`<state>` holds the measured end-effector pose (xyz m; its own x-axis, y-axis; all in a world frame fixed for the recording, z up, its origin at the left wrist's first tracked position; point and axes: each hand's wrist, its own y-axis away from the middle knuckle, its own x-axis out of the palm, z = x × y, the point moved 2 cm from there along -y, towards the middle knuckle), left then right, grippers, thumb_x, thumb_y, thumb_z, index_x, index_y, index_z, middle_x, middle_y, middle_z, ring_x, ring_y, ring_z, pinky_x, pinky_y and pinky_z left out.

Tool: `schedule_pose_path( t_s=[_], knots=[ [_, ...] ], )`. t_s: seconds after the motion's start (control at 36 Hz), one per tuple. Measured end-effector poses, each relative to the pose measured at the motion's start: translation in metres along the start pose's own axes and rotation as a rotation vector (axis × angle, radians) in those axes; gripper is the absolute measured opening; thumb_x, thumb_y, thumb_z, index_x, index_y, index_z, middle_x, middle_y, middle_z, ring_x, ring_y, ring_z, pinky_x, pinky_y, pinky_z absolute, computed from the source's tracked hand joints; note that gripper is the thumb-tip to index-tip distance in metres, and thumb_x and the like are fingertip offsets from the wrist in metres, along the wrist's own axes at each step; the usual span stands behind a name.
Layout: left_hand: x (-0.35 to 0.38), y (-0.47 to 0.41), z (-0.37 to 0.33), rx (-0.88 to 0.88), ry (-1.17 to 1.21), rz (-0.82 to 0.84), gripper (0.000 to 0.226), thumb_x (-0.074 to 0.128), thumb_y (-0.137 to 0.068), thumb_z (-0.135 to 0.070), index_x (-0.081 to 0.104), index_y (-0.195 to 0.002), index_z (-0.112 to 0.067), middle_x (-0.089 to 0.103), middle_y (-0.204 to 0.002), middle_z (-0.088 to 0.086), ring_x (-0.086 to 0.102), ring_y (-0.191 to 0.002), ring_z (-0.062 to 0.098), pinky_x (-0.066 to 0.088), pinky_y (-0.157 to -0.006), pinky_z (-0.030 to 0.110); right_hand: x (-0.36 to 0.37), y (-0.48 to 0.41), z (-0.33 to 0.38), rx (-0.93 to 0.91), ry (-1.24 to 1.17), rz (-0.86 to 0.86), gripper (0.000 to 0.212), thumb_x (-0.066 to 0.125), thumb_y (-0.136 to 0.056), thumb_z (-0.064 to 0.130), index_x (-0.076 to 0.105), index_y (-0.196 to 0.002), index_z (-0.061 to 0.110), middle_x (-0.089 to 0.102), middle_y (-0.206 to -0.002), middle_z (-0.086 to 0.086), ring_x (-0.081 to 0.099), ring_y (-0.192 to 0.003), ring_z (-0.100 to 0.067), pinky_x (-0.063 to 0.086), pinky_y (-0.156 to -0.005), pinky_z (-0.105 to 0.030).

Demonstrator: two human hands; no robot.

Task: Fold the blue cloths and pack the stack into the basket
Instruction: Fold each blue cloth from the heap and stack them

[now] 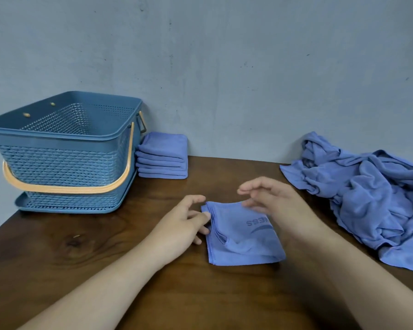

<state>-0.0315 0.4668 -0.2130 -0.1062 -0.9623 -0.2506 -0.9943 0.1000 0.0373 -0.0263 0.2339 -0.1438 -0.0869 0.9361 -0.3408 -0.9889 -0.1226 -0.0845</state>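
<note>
From the head view, both hands are over a dark wooden table (100, 258). A folded cloth (243, 241) lies flat between them, with part of a printed logo showing on its top face.

The left hand (184, 225) rests at the cloth's left edge. Its fingers are loosely bent and spread, and the fingertips (207, 216) touch the layered edge without clearly gripping it.

The right hand (274, 201) is above the cloth's far right corner. It is slightly blurred, its fingers are relaxed with the thumb apart from them, and it holds nothing. Whether it touches the cloth cannot be told.

Beyond the left hand, at the table's back edge, is a neat stack (163, 159) of folded cloths. The stack is just beside the basket (65, 151), which stands far to the left of the left hand on a matching tray; its orange handle is swung down across the front. No cloth shows inside it.

To the right of the right hand, a crumpled pile (367, 201) of unfolded cloths spreads toward the table's right edge, apart from the folded cloth.
</note>
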Motion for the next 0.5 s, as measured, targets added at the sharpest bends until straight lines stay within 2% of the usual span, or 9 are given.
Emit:
schedule_pose_path(
  t_s=[0.06, 0.08, 0.14, 0.19, 0.25, 0.31, 0.39, 0.44, 0.5],
  knots=[
    [0.001, 0.005, -0.004, 0.053, -0.033, 0.033, 0.034, 0.063, -0.103, -0.035, 0.055, -0.133, -0.051, 0.078, -0.100, -0.011, 0.075, -0.086, 0.014, 0.062, -0.082, 0.033, -0.016, 0.001, -0.015, -0.100, 0.196, -0.052, 0.039, 0.057, -0.098, -0.004, 0.077, -0.095, 0.029, 0.078, -0.100, 0.002, 0.072, -0.091, -0.016, 0.057, -0.088, -0.032],
    [0.003, 0.008, -0.006, 0.083, -0.052, 0.056, 0.034, 0.063, -0.103, -0.035, 0.056, -0.132, -0.051, 0.078, -0.100, -0.012, 0.073, -0.087, 0.010, 0.060, -0.080, 0.029, -0.022, 0.001, -0.025, -0.136, 0.262, -0.044, 0.042, 0.057, -0.096, -0.008, 0.077, -0.093, 0.029, 0.077, -0.100, 0.004, 0.072, -0.092, -0.013, 0.059, -0.090, -0.038],
    [0.007, 0.011, -0.009, 0.127, -0.106, 0.097, 0.029, 0.064, -0.104, -0.037, 0.060, -0.129, -0.050, 0.076, -0.100, -0.012, 0.071, -0.092, 0.008, 0.056, -0.086, 0.030, -0.029, 0.002, -0.046, -0.172, 0.351, 0.022, 0.038, 0.064, -0.096, -0.006, 0.076, -0.094, 0.030, 0.076, -0.104, 0.009, 0.073, -0.098, -0.010, 0.058, -0.098, -0.046],
    [0.011, 0.014, -0.008, 0.152, -0.160, 0.121, 0.022, 0.065, -0.103, -0.043, 0.066, -0.123, -0.050, 0.074, -0.100, -0.011, 0.069, -0.095, 0.011, 0.053, -0.096, 0.034, -0.032, 0.005, -0.062, -0.212, 0.352, 0.097, 0.029, 0.073, -0.096, 0.003, 0.077, -0.097, 0.031, 0.074, -0.109, 0.007, 0.072, -0.104, -0.016, 0.057, -0.099, -0.049],
    [0.017, 0.016, -0.007, 0.155, -0.207, 0.136, 0.015, 0.065, -0.102, -0.047, 0.072, -0.114, -0.051, 0.073, -0.100, -0.010, 0.068, -0.093, 0.010, 0.055, -0.095, 0.034, -0.034, 0.009, -0.070, -0.239, 0.334, 0.133, 0.023, 0.079, -0.094, 0.014, 0.078, -0.103, 0.035, 0.072, -0.115, 0.008, 0.067, -0.115, -0.019, 0.053, -0.103, -0.047],
    [0.021, 0.020, -0.009, 0.159, -0.234, 0.149, 0.013, 0.065, -0.101, -0.049, 0.075, -0.108, -0.049, 0.073, -0.099, -0.011, 0.068, -0.091, 0.010, 0.055, -0.092, 0.033, -0.034, 0.014, -0.071, -0.259, 0.376, 0.180, 0.024, 0.082, -0.093, 0.025, 0.077, -0.111, 0.039, 0.070, -0.123, 0.016, 0.059, -0.128, -0.014, 0.047, -0.110, -0.038],
    [0.025, 0.020, -0.011, 0.175, -0.196, 0.136, 0.013, 0.067, -0.100, -0.049, 0.077, -0.106, -0.044, 0.075, -0.099, -0.010, 0.069, -0.093, 0.012, 0.054, -0.092, 0.035, -0.035, 0.017, -0.072, -0.300, 0.497, 0.245, 0.040, 0.082, -0.091, 0.038, 0.069, -0.128, 0.045, 0.059, -0.141, 0.027, 0.046, -0.143, -0.005, 0.037, -0.117, -0.025],
    [0.025, 0.019, -0.012, 0.178, -0.137, 0.083, 0.013, 0.071, -0.096, -0.048, 0.079, -0.103, -0.040, 0.074, -0.098, -0.004, 0.069, -0.092, 0.019, 0.054, -0.089, 0.035, -0.032, 0.019, -0.072, -0.277, 0.527, 0.282, 0.052, 0.081, -0.090, 0.045, 0.061, -0.139, 0.048, 0.046, -0.150, 0.034, 0.034, -0.150, -0.001, 0.030, -0.121, -0.023],
    [0.024, 0.018, -0.013, 0.154, -0.063, 0.010, 0.009, 0.076, -0.093, -0.043, 0.080, -0.098, -0.036, 0.074, -0.093, -0.001, 0.069, -0.086, 0.018, 0.053, -0.082, 0.032, -0.027, 0.020, -0.074, -0.256, 0.582, 0.328, 0.061, 0.076, -0.090, 0.057, 0.052, -0.146, 0.052, 0.031, -0.158, 0.040, 0.019, -0.155, 0.004, 0.023, -0.125, -0.026]
  ],
)
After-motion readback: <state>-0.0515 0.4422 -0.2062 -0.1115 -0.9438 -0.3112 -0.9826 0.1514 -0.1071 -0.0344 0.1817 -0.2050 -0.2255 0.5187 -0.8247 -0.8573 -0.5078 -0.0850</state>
